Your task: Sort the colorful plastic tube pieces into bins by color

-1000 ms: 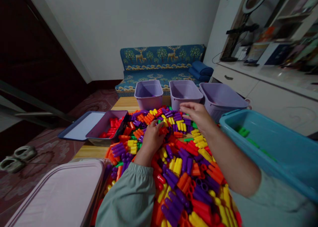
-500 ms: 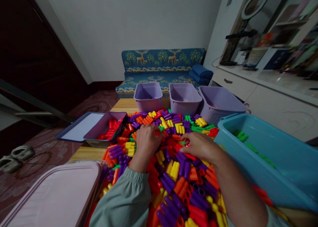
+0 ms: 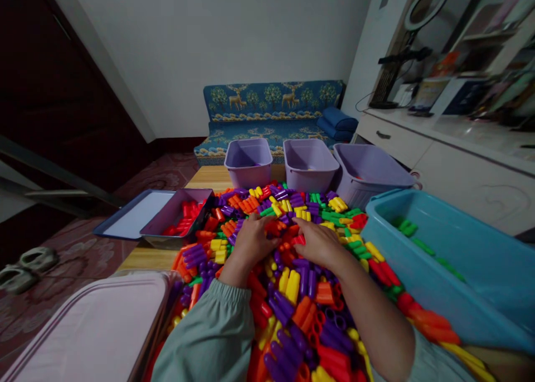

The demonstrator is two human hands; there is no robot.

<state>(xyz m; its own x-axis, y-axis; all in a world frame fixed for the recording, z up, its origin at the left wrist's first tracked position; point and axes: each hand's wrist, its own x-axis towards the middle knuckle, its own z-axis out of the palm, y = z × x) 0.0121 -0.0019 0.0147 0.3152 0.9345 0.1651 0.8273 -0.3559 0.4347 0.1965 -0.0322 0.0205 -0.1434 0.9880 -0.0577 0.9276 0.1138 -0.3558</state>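
An orange piece (image 3: 272, 226) lies between your left hand's (image 3: 253, 241) thumb and fingers, a red piece (image 3: 299, 240) at your right hand's (image 3: 318, 243) fingertips. Whether either grip is clamped, I cannot tell.

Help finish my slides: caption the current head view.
Both hands among multicoloured plastic pieces on a wooden table, three purple bins behind, a blue tub at right.

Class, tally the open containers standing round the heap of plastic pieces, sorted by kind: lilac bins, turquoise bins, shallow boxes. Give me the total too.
Lilac bins: 3
Turquoise bin: 1
Shallow box: 1
Total: 5
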